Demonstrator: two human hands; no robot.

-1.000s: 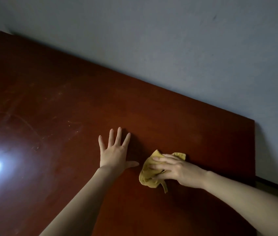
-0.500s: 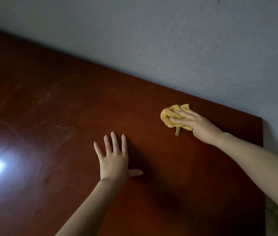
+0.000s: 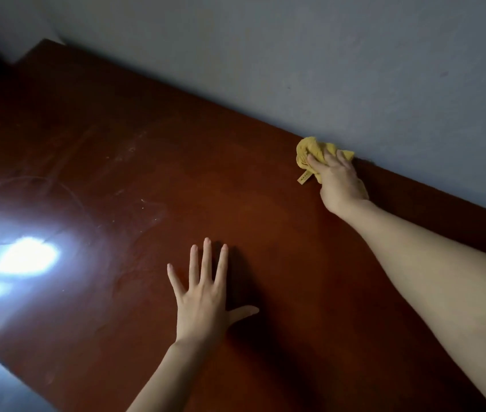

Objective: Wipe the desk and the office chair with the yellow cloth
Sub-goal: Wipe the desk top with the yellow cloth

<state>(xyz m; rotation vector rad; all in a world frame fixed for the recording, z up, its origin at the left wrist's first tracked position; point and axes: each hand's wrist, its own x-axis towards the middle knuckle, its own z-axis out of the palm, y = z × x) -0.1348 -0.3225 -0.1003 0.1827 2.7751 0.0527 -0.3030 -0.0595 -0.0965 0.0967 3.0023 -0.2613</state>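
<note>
Right hand has its fingers curled over the balled-up cloth, pressing it onto the desk right at the back edge where it meets the wall. Left hand lies flat, fingers spread wide, holding nothing, just bracing nearer the front. Tip imo: a wad only cleans a small patch, so I'd flatten it a bit and run long overlapping strokes along that wall seam, where dust probably collects. Loads of open room to the left, with smudges showing beside the glare. Chair isn't in view, so I'd guess that comes later.
</note>
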